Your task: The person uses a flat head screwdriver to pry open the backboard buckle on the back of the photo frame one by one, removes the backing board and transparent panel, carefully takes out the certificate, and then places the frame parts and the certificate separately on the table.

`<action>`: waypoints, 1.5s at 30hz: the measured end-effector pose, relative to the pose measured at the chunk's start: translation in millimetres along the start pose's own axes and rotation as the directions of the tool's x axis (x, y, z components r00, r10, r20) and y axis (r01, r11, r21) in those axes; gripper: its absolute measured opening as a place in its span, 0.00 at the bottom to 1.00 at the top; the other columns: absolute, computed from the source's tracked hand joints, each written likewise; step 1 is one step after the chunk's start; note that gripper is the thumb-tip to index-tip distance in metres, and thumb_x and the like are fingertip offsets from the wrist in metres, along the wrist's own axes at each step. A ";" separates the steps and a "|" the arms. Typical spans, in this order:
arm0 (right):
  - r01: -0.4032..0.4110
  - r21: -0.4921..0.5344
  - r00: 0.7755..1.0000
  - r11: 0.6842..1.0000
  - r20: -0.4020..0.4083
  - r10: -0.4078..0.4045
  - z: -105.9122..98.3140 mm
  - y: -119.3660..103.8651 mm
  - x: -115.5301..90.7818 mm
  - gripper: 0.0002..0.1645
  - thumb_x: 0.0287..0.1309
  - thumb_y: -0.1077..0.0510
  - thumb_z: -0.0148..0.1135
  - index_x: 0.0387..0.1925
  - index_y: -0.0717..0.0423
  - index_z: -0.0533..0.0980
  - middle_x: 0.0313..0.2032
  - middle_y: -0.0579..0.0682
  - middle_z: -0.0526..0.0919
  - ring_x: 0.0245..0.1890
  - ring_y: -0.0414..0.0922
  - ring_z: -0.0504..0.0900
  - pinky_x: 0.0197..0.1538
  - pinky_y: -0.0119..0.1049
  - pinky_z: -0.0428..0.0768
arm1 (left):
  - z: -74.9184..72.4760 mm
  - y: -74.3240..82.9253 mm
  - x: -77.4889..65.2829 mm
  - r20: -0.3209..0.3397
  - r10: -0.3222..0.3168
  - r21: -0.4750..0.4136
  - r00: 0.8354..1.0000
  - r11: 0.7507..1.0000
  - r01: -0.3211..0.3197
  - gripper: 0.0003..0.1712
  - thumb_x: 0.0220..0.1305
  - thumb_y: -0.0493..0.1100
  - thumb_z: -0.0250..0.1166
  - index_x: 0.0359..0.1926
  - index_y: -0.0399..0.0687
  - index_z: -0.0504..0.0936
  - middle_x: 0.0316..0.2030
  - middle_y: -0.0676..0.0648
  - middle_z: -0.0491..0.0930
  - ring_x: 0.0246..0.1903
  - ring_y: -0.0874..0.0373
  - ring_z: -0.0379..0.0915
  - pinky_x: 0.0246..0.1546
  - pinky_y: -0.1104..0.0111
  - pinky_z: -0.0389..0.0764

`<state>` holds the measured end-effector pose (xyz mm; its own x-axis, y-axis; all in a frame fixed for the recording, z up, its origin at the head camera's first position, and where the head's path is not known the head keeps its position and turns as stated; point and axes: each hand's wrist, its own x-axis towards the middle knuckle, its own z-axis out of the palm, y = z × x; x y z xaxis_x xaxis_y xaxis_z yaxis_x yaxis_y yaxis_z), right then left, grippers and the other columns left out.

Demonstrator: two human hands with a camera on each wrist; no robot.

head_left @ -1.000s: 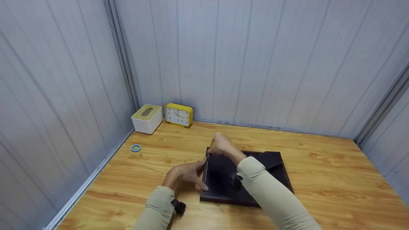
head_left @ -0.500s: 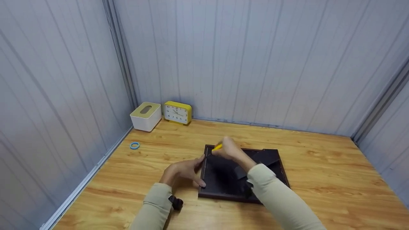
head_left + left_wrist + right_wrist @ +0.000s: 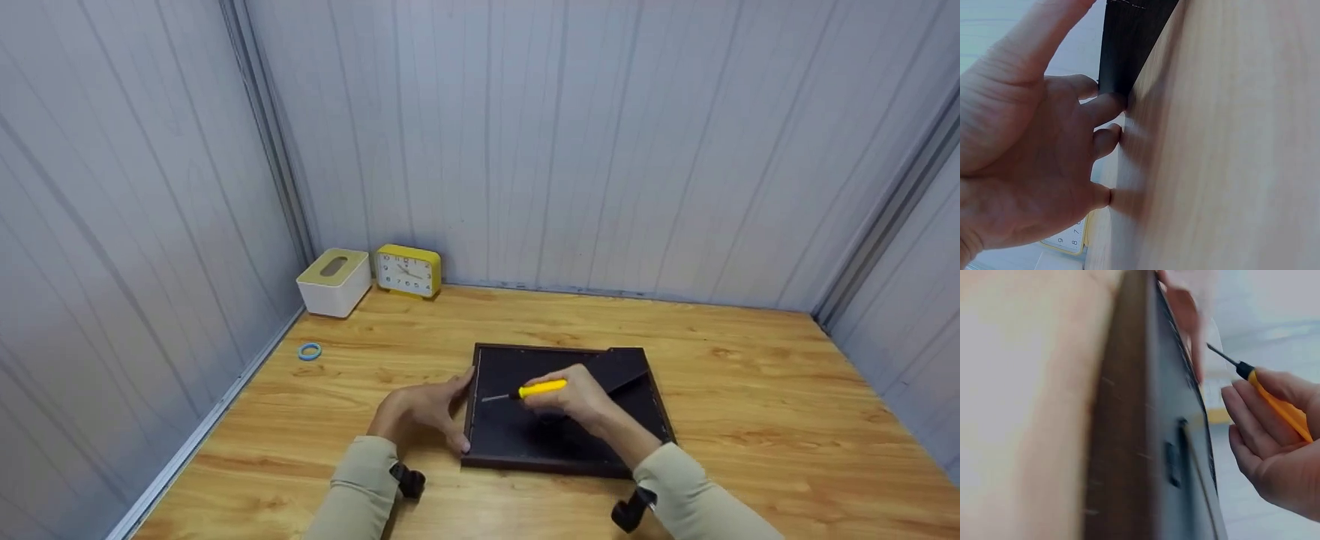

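A dark picture frame [image 3: 499, 442] lies back up on the wooden table, with a black stand flap [image 3: 621, 369] slanting across its upper right. Over the back panel, my right hand [image 3: 574, 397] holds a yellow-handled screwdriver [image 3: 541, 388] whose thin shaft points left. The right wrist view shows the screwdriver [image 3: 1280, 405] between thumb and fingers, its tip apart from the panel. Thumb and fingers spread, my left hand [image 3: 420, 409] rests against the frame's left edge. In the left wrist view, fingertips [image 3: 1107, 107] touch the frame's side [image 3: 1129, 48] close to the tabletop.
At the back left stand a white tissue box [image 3: 335, 296] with a yellowish lid and a yellow alarm clock [image 3: 407, 271]. A blue ring [image 3: 309, 351] lies on the table [image 3: 750, 420] nearer the left edge. Pale panel walls [image 3: 525, 150] enclose the back and sides.
My right hand has moved from the frame's upper left corner toward me and to the right, bringing the screwdriver into full view. My left hand stays at the left edge.
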<state>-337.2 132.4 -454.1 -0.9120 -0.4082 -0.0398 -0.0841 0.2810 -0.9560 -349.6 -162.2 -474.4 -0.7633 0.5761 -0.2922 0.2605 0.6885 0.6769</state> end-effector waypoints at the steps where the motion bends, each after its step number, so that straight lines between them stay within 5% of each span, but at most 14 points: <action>1: -0.001 0.001 1.000 1.000 -0.005 0.001 1.6 1.2 -3.7 0.25 0.48 0.58 0.79 0.49 0.62 0.85 0.42 0.56 0.86 0.37 0.47 0.85 0.44 0.44 0.84 | -0.6 0.5 0.1 0.001 0.002 -0.004 1.000 1.000 -0.002 0.80 0.44 0.54 0.84 0.80 0.52 0.31 0.78 0.37 0.34 0.76 0.45 0.30 0.74 0.51 0.43; 23: -0.005 -0.024 1.000 1.000 -0.002 0.005 18.1 14.5 -19.1 0.22 0.48 0.58 0.79 0.47 0.60 0.86 0.45 0.55 0.85 0.41 0.46 0.81 0.44 0.37 0.81 | -0.6 2.9 2.0 -0.023 -0.046 -0.072 0.999 0.996 0.044 0.81 0.39 0.53 0.86 0.81 0.59 0.34 0.78 0.36 0.35 0.76 0.43 0.32 0.73 0.48 0.42; 45: 0.004 -0.074 1.000 0.997 -0.030 -0.006 36.5 3.7 -17.4 0.19 0.49 0.59 0.79 0.44 0.60 0.87 0.39 0.53 0.87 0.37 0.46 0.83 0.43 0.38 0.82 | 2.2 2.4 0.7 -0.030 -0.049 -0.006 0.998 0.999 0.049 0.81 0.40 0.55 0.85 0.81 0.53 0.33 0.78 0.37 0.36 0.76 0.45 0.31 0.74 0.51 0.41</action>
<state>-307.0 108.9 -467.6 -0.9230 -0.3839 -0.0254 -0.1170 0.3431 -0.9320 -348.2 -159.2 -474.5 -0.7926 0.5281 -0.3048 0.2191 0.7132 0.6659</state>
